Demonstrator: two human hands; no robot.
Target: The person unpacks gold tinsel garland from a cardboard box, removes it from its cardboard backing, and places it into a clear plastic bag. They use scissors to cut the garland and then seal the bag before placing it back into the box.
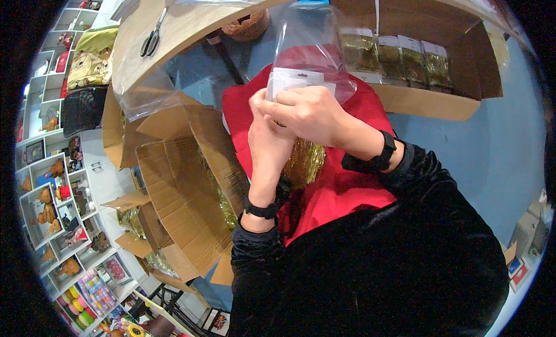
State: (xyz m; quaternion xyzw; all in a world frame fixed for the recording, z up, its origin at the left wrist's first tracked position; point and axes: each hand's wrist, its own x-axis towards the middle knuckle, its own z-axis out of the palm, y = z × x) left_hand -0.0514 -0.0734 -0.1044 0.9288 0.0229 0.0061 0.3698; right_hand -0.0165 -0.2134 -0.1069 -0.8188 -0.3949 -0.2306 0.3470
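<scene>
Over my lap, my left hand (270, 135) and my right hand (310, 113) meet, fingers closed together at the lower edge of a white header card (299, 78). Gold tinsel fringe (310, 161) hangs beneath them against a red cloth (362, 174) on my lap. A clear plastic bag (306, 37) stretches away from my fingers and surrounds the card's upper part. My fingers hide the bag's near edge, so I cannot tell which layer each hand pinches.
A cardboard box (434, 103) at right holds several carded gold tinsel packs (402, 54). Opened cardboard boxes (182, 185) stand at left, some with tinsel. Scissors (152, 39) and another clear bag (150, 93) lie on the curved wooden table (130, 30). White shelves (45, 159) line the left.
</scene>
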